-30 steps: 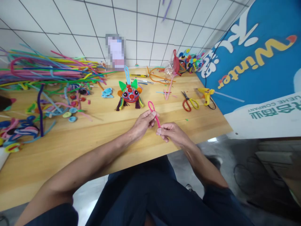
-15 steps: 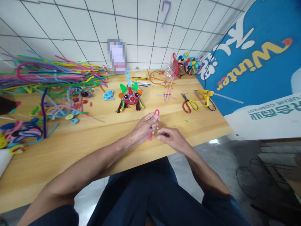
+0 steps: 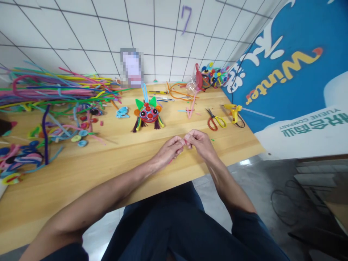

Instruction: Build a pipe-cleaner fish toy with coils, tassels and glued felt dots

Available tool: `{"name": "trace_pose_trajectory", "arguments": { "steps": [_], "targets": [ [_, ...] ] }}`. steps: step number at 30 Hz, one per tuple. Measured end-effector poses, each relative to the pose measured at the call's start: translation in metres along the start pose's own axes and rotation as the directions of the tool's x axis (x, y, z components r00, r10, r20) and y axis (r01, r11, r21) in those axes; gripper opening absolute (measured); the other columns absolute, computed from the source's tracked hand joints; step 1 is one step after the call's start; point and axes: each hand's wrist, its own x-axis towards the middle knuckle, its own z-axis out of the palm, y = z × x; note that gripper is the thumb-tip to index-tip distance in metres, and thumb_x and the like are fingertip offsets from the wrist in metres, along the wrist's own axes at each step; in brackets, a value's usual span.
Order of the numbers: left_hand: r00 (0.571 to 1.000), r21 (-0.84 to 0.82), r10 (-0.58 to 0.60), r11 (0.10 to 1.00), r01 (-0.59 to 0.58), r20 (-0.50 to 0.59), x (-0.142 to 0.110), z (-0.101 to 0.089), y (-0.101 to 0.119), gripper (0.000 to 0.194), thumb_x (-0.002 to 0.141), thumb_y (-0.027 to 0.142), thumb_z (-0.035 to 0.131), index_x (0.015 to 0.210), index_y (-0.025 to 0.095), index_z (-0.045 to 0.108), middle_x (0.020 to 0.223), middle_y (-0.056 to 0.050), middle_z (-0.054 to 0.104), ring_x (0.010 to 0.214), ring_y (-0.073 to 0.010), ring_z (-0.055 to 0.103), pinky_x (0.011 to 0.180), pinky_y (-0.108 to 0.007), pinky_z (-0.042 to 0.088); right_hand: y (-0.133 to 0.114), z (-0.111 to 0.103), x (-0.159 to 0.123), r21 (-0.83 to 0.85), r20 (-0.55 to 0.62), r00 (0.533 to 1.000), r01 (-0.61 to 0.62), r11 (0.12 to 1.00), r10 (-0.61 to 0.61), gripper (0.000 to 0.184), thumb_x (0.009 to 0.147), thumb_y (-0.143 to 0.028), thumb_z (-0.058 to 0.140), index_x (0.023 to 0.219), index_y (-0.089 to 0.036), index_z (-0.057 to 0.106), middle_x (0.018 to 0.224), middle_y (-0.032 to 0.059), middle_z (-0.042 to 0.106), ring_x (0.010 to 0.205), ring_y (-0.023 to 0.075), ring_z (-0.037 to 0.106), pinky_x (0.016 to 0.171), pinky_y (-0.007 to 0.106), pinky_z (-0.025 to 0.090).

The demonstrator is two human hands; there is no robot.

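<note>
My left hand (image 3: 169,151) and my right hand (image 3: 198,142) meet fingertip to fingertip above the near edge of the wooden table (image 3: 114,159). Both are closed in a pinch on a pink pipe cleaner (image 3: 186,138), of which only a small bit shows between the fingers. A colourful pipe-cleaner figure (image 3: 147,112) with green ears and red dots stands just beyond my hands.
A big heap of coloured pipe cleaners (image 3: 54,90) covers the table's left and back. Red-and-yellow scissors (image 3: 215,120) and a yellow glue gun (image 3: 233,110) lie at the right. More craft pieces (image 3: 212,74) sit at the back right. A blue banner (image 3: 285,65) stands right.
The pink pipe cleaner, held up with a loop at first, has been folded down into my fingers. My right hand moved up and left to meet my left hand.
</note>
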Motion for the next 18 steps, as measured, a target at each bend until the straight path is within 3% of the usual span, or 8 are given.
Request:
{"name": "trace_pose_trajectory", "arguments": {
  "steps": [5, 7, 9, 10, 12, 14, 15, 18],
  "targets": [
    [0.984, 0.183, 0.169, 0.970, -0.158, -0.048, 0.005, -0.006, -0.007, 0.029, 0.091, 0.045, 0.063, 0.079, 0.020, 0.054, 0.062, 0.008, 0.038, 0.054, -0.0081, 0.027, 0.051, -0.023, 0.023, 0.016, -0.001, 0.001, 0.116, -0.014, 0.999, -0.047, 0.992, 0.049, 0.046, 0.077, -0.062, 0.082, 0.070, -0.020, 0.062, 0.063, -0.0029, 0.061, 0.055, 0.0108, 0.052, 0.058, 0.026, 0.045],
    [0.982, 0.211, 0.179, 0.964, -0.161, -0.066, 0.005, -0.007, -0.009, 0.029, 0.091, 0.043, 0.063, 0.078, 0.019, 0.054, 0.062, 0.008, 0.038, 0.055, -0.0083, 0.027, 0.053, -0.024, 0.024, 0.023, -0.019, 0.010, 0.071, -0.051, 0.997, -0.047, 0.996, 0.050, 0.043, 0.080, -0.061, 0.078, 0.074, -0.021, 0.061, 0.065, -0.0021, 0.062, 0.057, 0.0120, 0.054, 0.060, 0.027, 0.048],
    [0.983, 0.186, 0.155, 0.973, -0.135, -0.099, 0.004, -0.008, -0.009, 0.028, 0.091, 0.042, 0.064, 0.078, 0.019, 0.054, 0.062, 0.008, 0.038, 0.054, -0.0079, 0.027, 0.053, -0.024, 0.024, 0.028, -0.051, 0.024, -0.130, -0.194, 0.981, -0.020, 0.991, -0.006, 0.037, 0.084, -0.057, 0.071, 0.079, -0.022, 0.061, 0.071, 0.0002, 0.064, 0.065, 0.0155, 0.058, 0.067, 0.030, 0.052],
    [0.983, 0.160, 0.140, 0.980, -0.120, -0.117, 0.005, -0.008, -0.009, 0.028, 0.091, 0.041, 0.065, 0.078, 0.019, 0.054, 0.061, 0.008, 0.038, 0.053, -0.0076, 0.027, 0.052, -0.024, 0.024, 0.030, -0.070, 0.033, -0.322, -0.297, 0.952, -0.026, 0.946, -0.075, 0.031, 0.088, -0.052, 0.066, 0.084, -0.021, 0.062, 0.079, 0.0030, 0.068, 0.074, 0.0183, 0.062, 0.076, 0.033, 0.054],
    [0.983, 0.105, 0.116, 0.989, -0.102, -0.141, 0.005, -0.007, -0.007, 0.026, 0.090, 0.040, 0.066, 0.079, 0.019, 0.055, 0.060, 0.007, 0.039, 0.050, -0.0070, 0.027, 0.050, -0.024, 0.023, 0.034, -0.110, 0.049, -0.681, -0.454, 0.862, -0.174, 0.711, -0.225, 0.024, 0.091, -0.040, 0.061, 0.101, -0.018, 0.065, 0.106, 0.0127, 0.072, 0.100, 0.0254, 0.065, 0.096, 0.041, 0.052],
    [0.983, 0.065, 0.113, 0.992, -0.104, -0.147, 0.007, -0.006, -0.005, 0.027, 0.090, 0.040, 0.068, 0.079, 0.019, 0.055, 0.060, 0.007, 0.039, 0.049, -0.0068, 0.027, 0.048, -0.025, 0.022, 0.037, -0.140, 0.062, -0.858, -0.411, 0.889, -0.303, 0.415, -0.202, 0.034, 0.094, -0.034, 0.057, 0.120, -0.012, 0.063, 0.130, 0.0231, 0.066, 0.125, 0.0327, 0.057, 0.110, 0.046, 0.043],
    [0.982, 0.052, 0.117, 0.993, -0.111, -0.147, 0.007, -0.006, -0.004, 0.028, 0.090, 0.041, 0.068, 0.079, 0.019, 0.055, 0.059, 0.007, 0.040, 0.048, -0.0068, 0.027, 0.047, -0.025, 0.022, 0.039, -0.150, 0.067, -0.889, -0.390, 0.908, -0.328, 0.321, -0.152, 0.037, 0.095, -0.032, 0.055, 0.124, -0.009, 0.062, 0.133, 0.0253, 0.064, 0.129, 0.0346, 0.055, 0.112, 0.048, 0.041],
    [0.979, 0.032, 0.140, 0.990, -0.137, -0.149, 0.008, -0.006, 0.000, 0.031, 0.092, 0.044, 0.070, 0.080, 0.019, 0.055, 0.058, 0.007, 0.039, 0.049, -0.0068, 0.027, 0.047, -0.026, 0.022, 0.044, -0.161, 0.077, -0.913, -0.344, 0.938, -0.322, 0.252, -0.049, 0.040, 0.094, -0.029, 0.057, 0.127, -0.006, 0.061, 0.133, 0.0279, 0.063, 0.129, 0.0377, 0.055, 0.111, 0.050, 0.040]
  ]
}}
